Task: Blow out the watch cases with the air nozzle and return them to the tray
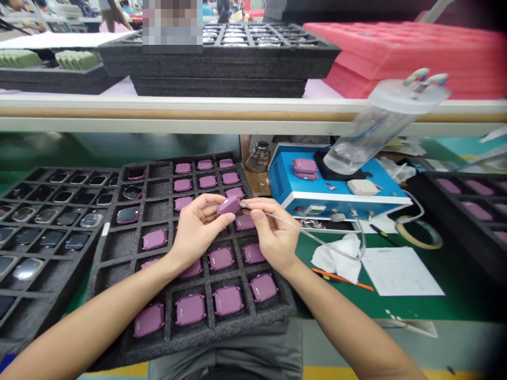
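Note:
Over a black foam tray (170, 338) my left hand (198, 224) pinches a purple watch case (228, 206), tilted on edge. My right hand (275, 232) is closed on a thin tool whose tip meets the right end of the case. A clear tube (325, 244) runs from that tool toward a blue machine (283, 177). Purple cases sit in many of the tray's compartments, and a few dark-faced pieces (128, 215) lie along its left side.
Another black tray (59, 279) with watch faces stands left. On the blue machine are a clear cylinder (356, 140) and stacked purple cases (305, 168). White tissue (340, 258), paper (402, 272) and tape (420, 235) lie right. A shelf edge (158, 124) crosses ahead.

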A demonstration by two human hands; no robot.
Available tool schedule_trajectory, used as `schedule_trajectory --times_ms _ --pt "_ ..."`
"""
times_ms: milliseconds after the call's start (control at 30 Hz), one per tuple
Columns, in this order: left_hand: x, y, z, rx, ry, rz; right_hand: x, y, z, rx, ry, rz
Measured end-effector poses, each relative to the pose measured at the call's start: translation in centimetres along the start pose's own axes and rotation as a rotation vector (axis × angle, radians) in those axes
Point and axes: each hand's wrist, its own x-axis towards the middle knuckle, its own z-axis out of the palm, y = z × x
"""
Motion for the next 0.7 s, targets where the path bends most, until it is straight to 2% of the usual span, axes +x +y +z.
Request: schedule_trajectory --times_ms 700 --pt "0.08 -0.07 -0.12 0.021 -0.004 0.005 0.17 -0.08 0.12 0.030 -0.005 -0.006"
